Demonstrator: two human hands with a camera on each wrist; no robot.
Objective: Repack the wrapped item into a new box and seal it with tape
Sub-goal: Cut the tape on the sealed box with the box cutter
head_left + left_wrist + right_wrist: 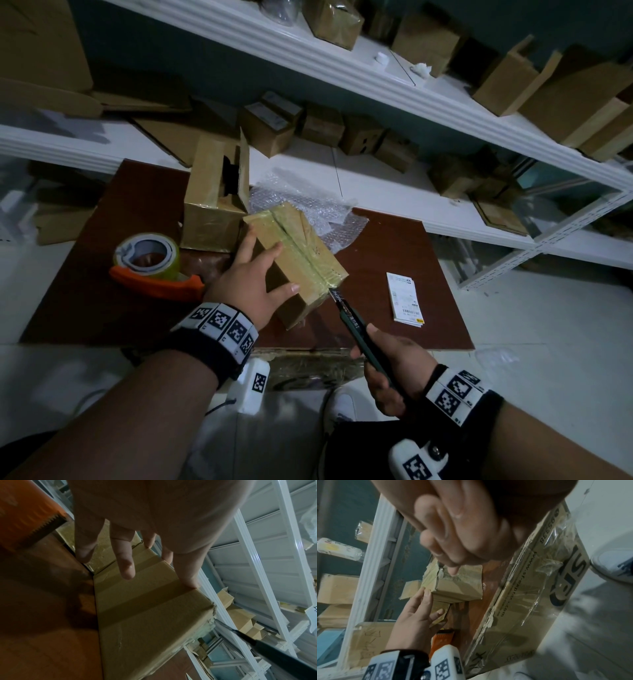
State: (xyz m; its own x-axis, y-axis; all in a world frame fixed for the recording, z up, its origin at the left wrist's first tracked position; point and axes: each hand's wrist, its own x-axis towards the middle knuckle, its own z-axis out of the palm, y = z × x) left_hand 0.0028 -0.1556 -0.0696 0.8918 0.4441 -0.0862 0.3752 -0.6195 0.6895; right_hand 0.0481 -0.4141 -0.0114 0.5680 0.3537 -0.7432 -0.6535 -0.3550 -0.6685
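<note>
A small cardboard box [301, 253], sealed with yellowish tape along its top seam, lies on the brown board [394, 246]. My left hand [251, 274] rests on its left side with straight fingers [126, 566] and the thumb on the near end. My right hand [388, 368] grips a dark green utility knife [356, 323]. The blade tip [439, 573] touches the taped seam at the box's near end. An orange tape dispenser [150, 270] with a roll lies left of the box. The wrapped item is not visible.
A taller open carton [214, 202] stands behind the small box, with bubble wrap [308, 205] beside it. A shipping label [406, 298] lies to the right on the board. White shelves [342, 78] hold several boxes. A flattened printed carton [530, 588] lies under the board's near edge.
</note>
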